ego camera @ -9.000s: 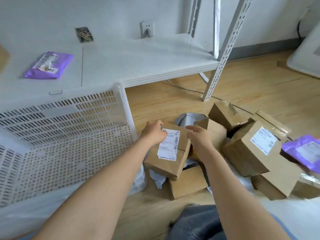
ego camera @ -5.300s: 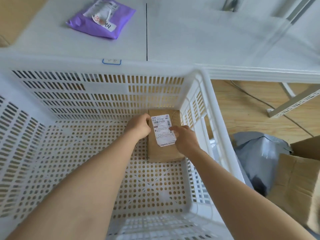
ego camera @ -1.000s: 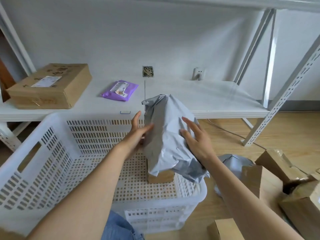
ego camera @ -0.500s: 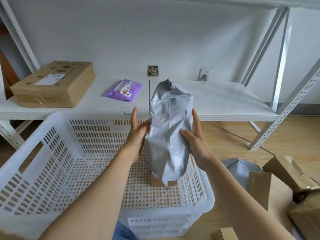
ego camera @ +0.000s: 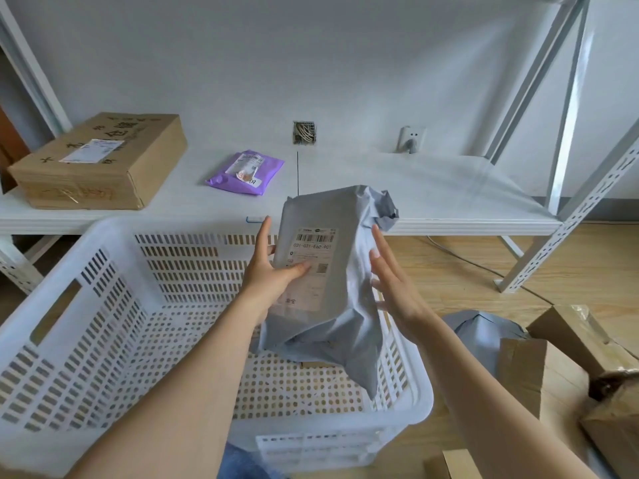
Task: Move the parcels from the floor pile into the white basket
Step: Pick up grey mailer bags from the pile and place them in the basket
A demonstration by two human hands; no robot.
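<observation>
I hold a grey plastic mailer bag [ego camera: 340, 299] upright over the right part of the white basket [ego camera: 114, 326], its label facing me. My left hand [ego camera: 268, 278] grips its left edge with the thumb on the label. My right hand [ego camera: 394, 288] presses flat against its right side, fingers spread. The bag's lower corner hangs inside the basket and hides most of the small brown box on the basket floor; only a sliver [ego camera: 313, 364] shows. More parcels lie on the floor at the right: another grey bag [ego camera: 477, 337] and cardboard boxes [ego camera: 553, 371].
Behind the basket runs a low white shelf [ego camera: 415, 188] carrying a large cardboard box [ego camera: 100, 160] and a purple mailer [ego camera: 247, 172]. Metal rack uprights [ego camera: 567, 216] stand at the right on the wooden floor [ego camera: 466, 271]. A cable runs along the floor.
The grey bag has been turned so its label faces me and has dropped lower into the basket. My left thumb has come round onto the label.
</observation>
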